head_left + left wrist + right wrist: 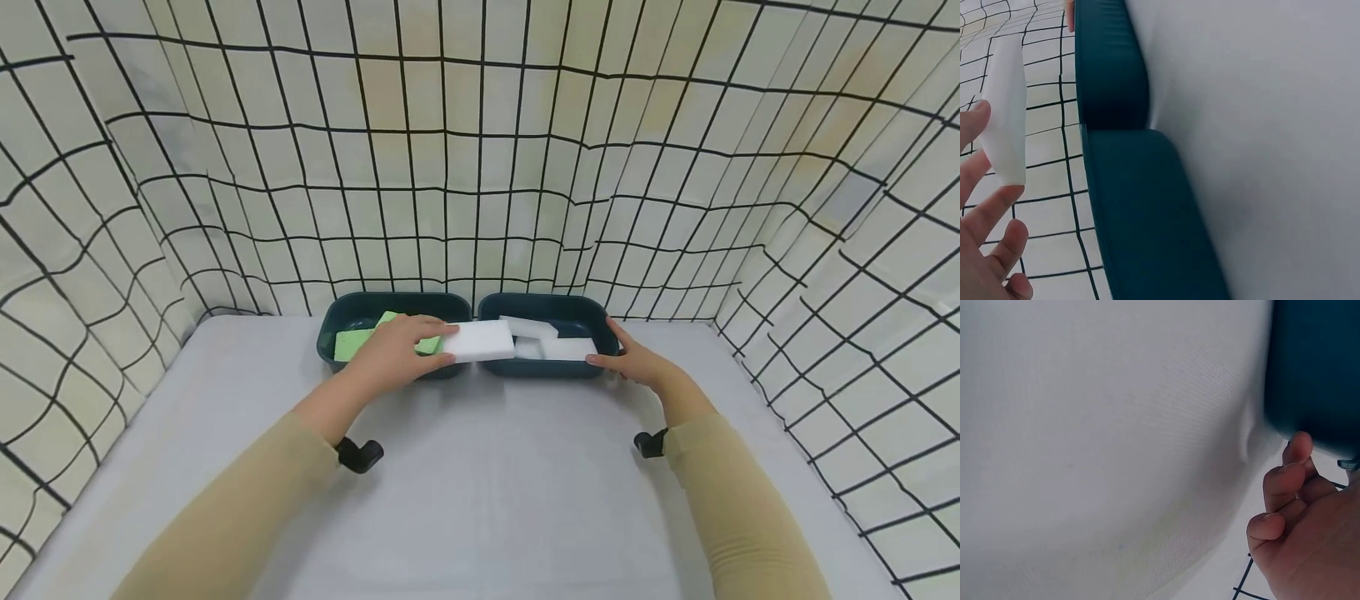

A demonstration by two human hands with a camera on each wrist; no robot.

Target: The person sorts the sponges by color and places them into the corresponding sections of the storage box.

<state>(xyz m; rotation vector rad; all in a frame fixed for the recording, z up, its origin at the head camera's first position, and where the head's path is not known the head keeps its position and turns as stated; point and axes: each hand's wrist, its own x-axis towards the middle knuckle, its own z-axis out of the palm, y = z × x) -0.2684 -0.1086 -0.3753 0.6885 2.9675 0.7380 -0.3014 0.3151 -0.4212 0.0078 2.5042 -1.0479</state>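
My left hand (397, 350) pinches one end of a white sponge block (480, 342) between thumb and fingers. The block is held above the neighbouring ends of two dark teal bins, and in the left wrist view the white block (1007, 112) is seen edge-on above the rims. Green blocks (351, 343) lie in the left bin (327, 340), partly hidden by the left hand. Several white blocks (568, 349) lie in the right bin (540, 369). At that bin's right end my right hand (637, 362) grips the corner, its lower fingers curled by the outer wall (1316, 375).
Both bins stand side by side at the back of a white-covered table (480, 483). Behind them rises a black wire grid (480, 192) over pale sheeting, which continues along both sides. A black wrist device (360, 455) sticks out below the left sleeve.
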